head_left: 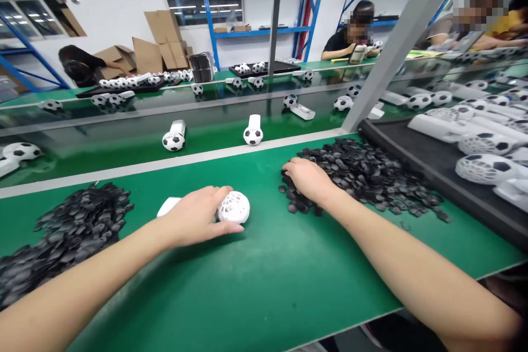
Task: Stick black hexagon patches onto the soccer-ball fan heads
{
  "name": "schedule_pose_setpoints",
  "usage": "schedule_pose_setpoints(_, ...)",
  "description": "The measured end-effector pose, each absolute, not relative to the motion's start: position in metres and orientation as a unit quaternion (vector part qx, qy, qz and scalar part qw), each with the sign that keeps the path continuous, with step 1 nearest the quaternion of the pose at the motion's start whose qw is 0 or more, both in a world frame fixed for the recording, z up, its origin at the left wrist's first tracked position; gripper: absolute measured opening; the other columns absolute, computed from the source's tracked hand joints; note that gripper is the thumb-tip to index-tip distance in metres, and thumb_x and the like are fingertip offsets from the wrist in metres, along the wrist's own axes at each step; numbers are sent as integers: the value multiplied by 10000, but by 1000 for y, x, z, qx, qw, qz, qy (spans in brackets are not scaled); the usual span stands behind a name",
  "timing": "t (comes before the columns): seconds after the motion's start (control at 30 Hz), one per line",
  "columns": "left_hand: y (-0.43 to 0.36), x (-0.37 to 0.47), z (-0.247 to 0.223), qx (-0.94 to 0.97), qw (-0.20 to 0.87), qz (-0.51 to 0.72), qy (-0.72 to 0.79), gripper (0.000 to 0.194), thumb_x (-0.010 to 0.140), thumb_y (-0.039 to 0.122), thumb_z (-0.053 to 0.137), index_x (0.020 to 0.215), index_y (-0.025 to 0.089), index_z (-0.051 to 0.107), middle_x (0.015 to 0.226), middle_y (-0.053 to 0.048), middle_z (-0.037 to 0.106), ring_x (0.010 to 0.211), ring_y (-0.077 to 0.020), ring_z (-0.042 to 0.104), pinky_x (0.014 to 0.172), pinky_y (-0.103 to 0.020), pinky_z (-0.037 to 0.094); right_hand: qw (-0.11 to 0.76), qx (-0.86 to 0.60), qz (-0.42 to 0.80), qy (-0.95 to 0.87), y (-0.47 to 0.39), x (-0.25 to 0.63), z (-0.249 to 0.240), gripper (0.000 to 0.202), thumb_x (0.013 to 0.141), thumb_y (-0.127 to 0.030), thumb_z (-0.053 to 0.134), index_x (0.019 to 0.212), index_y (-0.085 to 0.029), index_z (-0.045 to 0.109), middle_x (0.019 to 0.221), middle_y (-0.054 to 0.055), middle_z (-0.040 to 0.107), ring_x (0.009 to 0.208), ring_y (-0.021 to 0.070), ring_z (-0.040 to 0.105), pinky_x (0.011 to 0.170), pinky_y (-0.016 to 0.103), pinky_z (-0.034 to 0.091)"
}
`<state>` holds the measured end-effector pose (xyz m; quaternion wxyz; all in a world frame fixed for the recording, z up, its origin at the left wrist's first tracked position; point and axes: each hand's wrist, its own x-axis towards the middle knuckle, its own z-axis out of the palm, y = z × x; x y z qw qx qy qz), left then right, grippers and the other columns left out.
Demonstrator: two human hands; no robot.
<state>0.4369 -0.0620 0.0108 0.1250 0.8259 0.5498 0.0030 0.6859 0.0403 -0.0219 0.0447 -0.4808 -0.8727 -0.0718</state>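
My left hand [198, 217] is wrapped over a white ball-headed fan housing [234, 208], holding it just above the green bench. Its round head has web-like slots and faces right, and the white handle end shows behind my knuckles. My right hand [309, 179] reaches into the left edge of a pile of small black plastic pieces [371, 176]. Its fingers are bent together and the tips are partly hidden, so any piece between them cannot be made out. A second pile of black pieces [82, 225] lies left of my left forearm.
A black tray [412, 148] of white fan housings with black football patches stands at the right. Beyond the bench's pale edge strip [198, 162], a green conveyor carries patched housings [253, 135]. A slanted metal post [404, 44] rises at right. Several people work across the line.
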Motion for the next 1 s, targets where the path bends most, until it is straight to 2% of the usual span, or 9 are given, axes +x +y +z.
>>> schedule_pose_setpoints(0.1, -70, 444, 3, 789, 148, 23, 596, 708, 717, 692, 392, 1265, 246, 343, 1101, -96, 582, 957, -288, 560, 745, -350, 433, 45, -485, -78, -870, 38, 685, -20, 248, 834, -75, 422, 965, -179, 605, 807, 67, 606, 748, 182, 573, 574, 255, 336)
schedule_pose_setpoints(0.17, -73, 450, -2, 770, 135, 29, 623, 740, 714, 701, 379, 1296, 250, 302, 1114, -100, 587, 965, -301, 569, 739, -353, 437, 50, -485, -81, -869, 38, 684, -19, 267, 830, -75, 417, 999, -188, 589, 802, 68, 610, 714, 184, 572, 566, 262, 328)
schedule_pose_setpoints(0.37, -66, 464, -2, 745, 108, 33, 658, 740, 705, 708, 370, 1283, 246, 331, 1074, -104, 612, 954, -330, 576, 732, -386, 445, 57, -460, -66, -883, 40, 687, -22, 213, 843, -134, 442, 879, -183, 646, 819, 70, 614, 726, 170, 564, 609, 254, 349)
schedule_pose_setpoints(0.5, -56, 463, -3, 751, 128, 66, 645, 768, 682, 675, 454, 1307, 248, 324, 1194, -107, 533, 1039, -319, 522, 779, -381, 436, 62, -446, -54, -891, 41, 689, -21, 229, 835, -112, 454, 922, -173, 656, 822, 59, 616, 744, 154, 558, 641, 241, 362)
schedule_pose_setpoints(0.6, -52, 460, -7, 756, 138, 97, 632, 778, 671, 647, 499, 1314, 245, 327, 1217, -101, 504, 1050, -303, 510, 802, -370, 430, 71, -440, -57, -893, 39, 688, -17, 221, 857, -166, 457, 903, -194, 671, 842, 53, 616, 795, 173, 546, 680, 263, 369)
schedule_pose_setpoints(0.7, -52, 459, -9, 756, 139, 107, 631, 778, 663, 626, 526, 1313, 246, 332, 1190, -95, 511, 1028, -297, 520, 783, -363, 439, 144, -409, -30, -900, 31, 683, -12, 187, 859, -215, 491, 850, -203, 677, 881, 46, 624, 844, 189, 535, 734, 288, 385)
schedule_pose_setpoints(0.83, -54, 458, -10, 750, 140, 105, 638, 799, 644, 613, 552, 1321, 266, 308, 1174, -79, 503, 958, -291, 557, 711, -348, 458, 287, -310, 114, -899, 10, 670, -7, 115, 840, -168, 523, 862, -183, 635, 848, 16, 650, 805, 145, 556, 757, 263, 425)
schedule_pose_setpoints(0.93, -54, 457, -11, 750, 161, 119, 630, 816, 620, 627, 569, 1309, 270, 317, 1185, -69, 491, 951, -280, 562, 724, -346, 461, 317, -218, 164, -908, -7, 659, -9, 135, 848, -136, 495, 893, -167, 619, 851, 32, 638, 814, 138, 541, 748, 262, 431)
schedule_pose_setpoints(1.0, -54, 457, -11, 750, 168, 129, 627, 822, 604, 647, 569, 1298, 275, 331, 1176, -64, 495, 936, -275, 568, 718, -346, 464, 316, -164, 155, -921, -13, 653, -13, 194, 869, -120, 439, 908, -167, 623, 866, 46, 630, 813, 142, 524, 722, 267, 424)
